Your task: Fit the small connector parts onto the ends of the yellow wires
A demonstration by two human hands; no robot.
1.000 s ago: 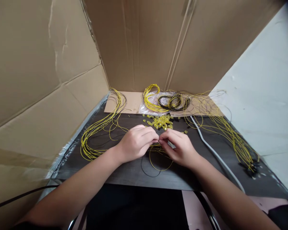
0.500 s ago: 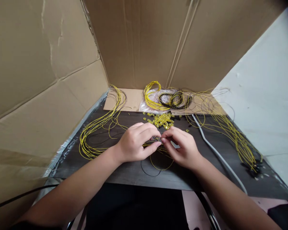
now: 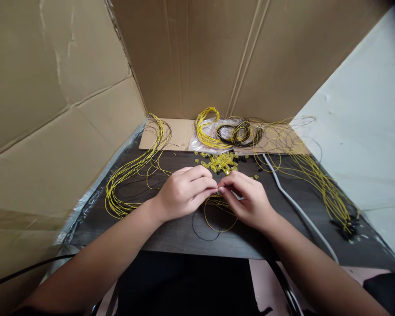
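Observation:
My left hand (image 3: 184,193) and my right hand (image 3: 246,197) meet fingertip to fingertip over the middle of the dark table (image 3: 171,232). Both are closed in a pinch on thin yellow wire ends (image 3: 217,202); any small part between the fingertips is hidden. Loops of yellow and black wire (image 3: 213,224) hang from the pinch onto the table just below the hands. A heap of small yellow plastic connectors (image 3: 221,162) lies right behind the fingers.
A long bundle of yellow wires (image 3: 131,175) lies at the left, another (image 3: 325,193) at the right. Coils of yellow and black wire (image 3: 230,134) rest on a plastic bag at the back. A grey cable (image 3: 299,210) crosses the right side. Cardboard walls (image 3: 52,109) enclose left and back.
The fingertips have closed back together after parting slightly half a second ago. Both hands stay in the same spot; the camera has tilted a little.

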